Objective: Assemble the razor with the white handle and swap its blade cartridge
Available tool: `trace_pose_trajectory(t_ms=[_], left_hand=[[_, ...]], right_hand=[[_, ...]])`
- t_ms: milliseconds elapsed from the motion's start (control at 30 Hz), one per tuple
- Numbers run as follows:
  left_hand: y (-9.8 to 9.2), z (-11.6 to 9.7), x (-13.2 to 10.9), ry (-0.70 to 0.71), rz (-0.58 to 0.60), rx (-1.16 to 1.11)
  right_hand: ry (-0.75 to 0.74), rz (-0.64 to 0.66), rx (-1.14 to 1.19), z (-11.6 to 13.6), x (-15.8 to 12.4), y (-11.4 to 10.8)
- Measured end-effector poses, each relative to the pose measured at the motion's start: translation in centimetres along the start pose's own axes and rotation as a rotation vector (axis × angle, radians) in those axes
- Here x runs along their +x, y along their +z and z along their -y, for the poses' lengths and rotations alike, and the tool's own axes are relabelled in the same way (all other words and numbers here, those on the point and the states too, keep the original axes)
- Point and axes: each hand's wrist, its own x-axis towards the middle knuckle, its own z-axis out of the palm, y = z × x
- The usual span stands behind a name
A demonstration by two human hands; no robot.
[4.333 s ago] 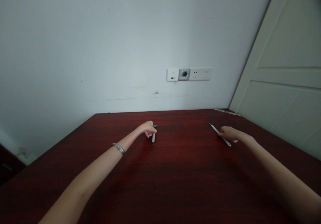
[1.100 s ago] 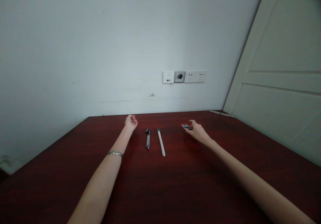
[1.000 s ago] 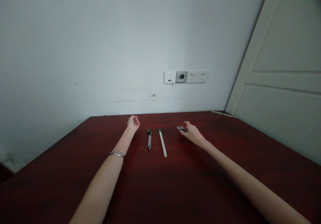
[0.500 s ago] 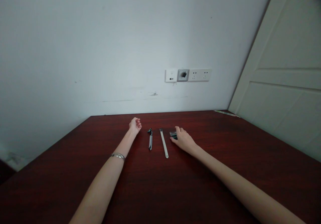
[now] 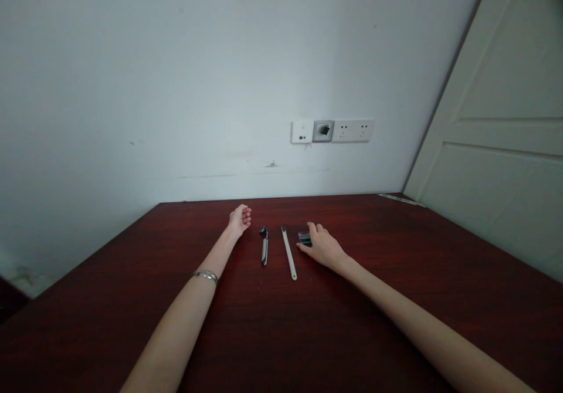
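Note:
On the dark red table point(image 5: 281, 334), my left hand point(image 5: 240, 218) rests with its fingers curled in and nothing in them, just left of a dark razor point(image 5: 264, 245). A thin white stick point(image 5: 289, 252) lies parallel to the razor on its right. My right hand point(image 5: 323, 245) lies low on the table to the right of the stick. Its fingertips press on a small dark case point(image 5: 303, 237), which is partly hidden beneath them. A silver bracelet point(image 5: 204, 274) sits on my left wrist.
A white wall rises behind the table, with a row of sockets point(image 5: 332, 131). A pale door point(image 5: 505, 146) stands at the right. A thin light strip point(image 5: 400, 198) lies at the table's back right corner.
My right hand has slid the small dark case leftward, close to the white stick. Earlier the razor and the stick were each in one of my hands; both now lie side by side.

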Motion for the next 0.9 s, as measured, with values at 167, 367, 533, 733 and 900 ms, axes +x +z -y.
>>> trace_pose_trajectory(t_ms=[167,367,533,733,900], left_hand=[[0.0,-0.6,-0.8,0.040,0.195,0.219],[-0.2,-2.0,-2.7,0.063,0.297,0.558],[-0.2,-2.7,-5.3,0.160,0.515,1.086],[0.6,-1.0,-6.3,0.055,0.398,1.100],[1.4,0.2,-6.2,-0.002,0.315,0.999]], right_hand=[[-0.013,-0.097,0.075,-0.9,0.6,-0.4],[0.055,-0.171,0.178,-3.9,2.1,-0.5],[0.076,-0.256,0.293,-7.2,2.7,0.7],[0.084,-0.283,0.347,-8.7,2.4,1.3],[0.060,-0.273,0.364,-8.6,2.1,1.5]])
